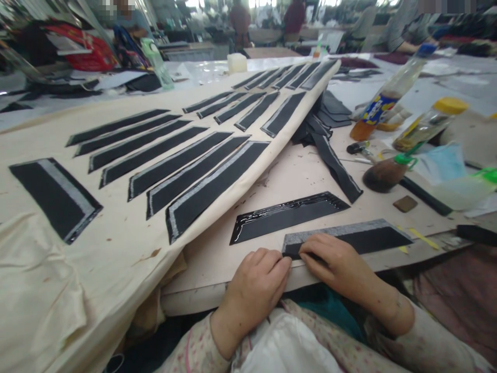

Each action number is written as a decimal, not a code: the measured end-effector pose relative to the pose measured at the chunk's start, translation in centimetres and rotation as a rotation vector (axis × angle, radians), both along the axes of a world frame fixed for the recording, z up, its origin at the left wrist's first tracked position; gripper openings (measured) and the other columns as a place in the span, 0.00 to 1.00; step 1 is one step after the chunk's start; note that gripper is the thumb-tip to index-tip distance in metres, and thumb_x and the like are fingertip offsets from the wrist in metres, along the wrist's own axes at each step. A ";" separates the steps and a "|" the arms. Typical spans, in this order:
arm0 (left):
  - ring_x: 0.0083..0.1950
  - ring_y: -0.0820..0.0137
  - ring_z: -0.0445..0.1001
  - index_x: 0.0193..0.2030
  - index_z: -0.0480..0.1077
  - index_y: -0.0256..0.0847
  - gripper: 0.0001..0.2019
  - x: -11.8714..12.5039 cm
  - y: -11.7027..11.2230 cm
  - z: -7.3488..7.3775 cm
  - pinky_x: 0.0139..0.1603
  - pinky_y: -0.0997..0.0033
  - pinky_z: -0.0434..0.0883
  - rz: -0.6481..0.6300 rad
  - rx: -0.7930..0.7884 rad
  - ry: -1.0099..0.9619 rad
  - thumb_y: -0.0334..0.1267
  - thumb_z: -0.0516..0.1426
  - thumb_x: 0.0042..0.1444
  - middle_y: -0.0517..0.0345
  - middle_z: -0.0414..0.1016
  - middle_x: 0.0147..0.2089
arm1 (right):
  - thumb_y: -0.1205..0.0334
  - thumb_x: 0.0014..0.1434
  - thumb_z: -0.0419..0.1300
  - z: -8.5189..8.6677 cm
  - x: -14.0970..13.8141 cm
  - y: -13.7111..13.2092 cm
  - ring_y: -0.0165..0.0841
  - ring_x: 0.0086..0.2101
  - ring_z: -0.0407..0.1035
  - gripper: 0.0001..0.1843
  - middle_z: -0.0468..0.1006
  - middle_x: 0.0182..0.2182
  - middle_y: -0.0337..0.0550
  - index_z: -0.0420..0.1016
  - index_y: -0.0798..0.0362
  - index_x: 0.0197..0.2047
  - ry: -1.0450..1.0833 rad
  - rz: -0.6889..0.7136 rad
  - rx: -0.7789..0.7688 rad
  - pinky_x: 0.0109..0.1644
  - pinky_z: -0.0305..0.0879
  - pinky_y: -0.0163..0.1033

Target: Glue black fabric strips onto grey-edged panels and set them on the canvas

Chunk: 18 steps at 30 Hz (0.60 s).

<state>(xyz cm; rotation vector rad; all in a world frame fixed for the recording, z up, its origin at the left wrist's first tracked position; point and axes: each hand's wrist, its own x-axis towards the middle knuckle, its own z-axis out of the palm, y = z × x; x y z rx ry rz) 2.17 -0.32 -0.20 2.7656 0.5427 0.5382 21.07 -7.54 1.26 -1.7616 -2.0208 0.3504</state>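
Observation:
A black fabric piece with a grey strip along its edge (373, 239) lies at the table's front edge. My left hand (260, 277) has its fingers closed at the left end of this piece. Close by on the same end, my right hand (336, 259) is curled, thumb and fingers pinching the near edge. The fingers hide that corner. Just behind lies another black piece (287, 220), its far edge and left end coated with something wet and shiny.
On the left, several black pieces (217, 181) lie in rows on a cream cloth (128, 248). To the right stand a Pepsi bottle (376, 111), a yellow-capped jar (430, 124) and a dark squeeze bottle (384, 173). A black pile (330, 111) sits behind. People work in the background.

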 end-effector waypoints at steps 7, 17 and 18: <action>0.38 0.68 0.66 0.41 0.69 0.39 0.10 0.0 -0.1 0.1 0.37 0.66 0.66 0.013 0.033 -0.014 0.35 0.47 0.62 0.55 0.69 0.35 | 0.64 0.62 0.50 -0.3 -1.0 -0.1 0.34 0.35 0.65 0.08 0.72 0.32 0.44 0.69 0.52 0.36 -0.017 0.048 0.041 0.39 0.64 0.40; 0.36 0.68 0.66 0.37 0.70 0.39 0.10 0.2 -0.2 0.3 0.37 0.66 0.67 0.058 -0.006 -0.037 0.35 0.48 0.61 0.55 0.69 0.32 | 0.58 0.60 0.51 -1.6 0.1 0.5 0.28 0.24 0.64 0.08 0.69 0.24 0.37 0.66 0.52 0.33 0.481 -0.471 0.121 0.27 0.62 0.33; 0.37 0.68 0.66 0.37 0.70 0.39 0.09 0.2 -0.3 0.4 0.38 0.66 0.67 0.054 0.004 -0.048 0.34 0.49 0.61 0.55 0.69 0.33 | 0.57 0.60 0.52 -1.6 0.1 0.5 0.28 0.24 0.65 0.08 0.69 0.24 0.37 0.66 0.52 0.33 0.491 -0.467 0.118 0.27 0.63 0.32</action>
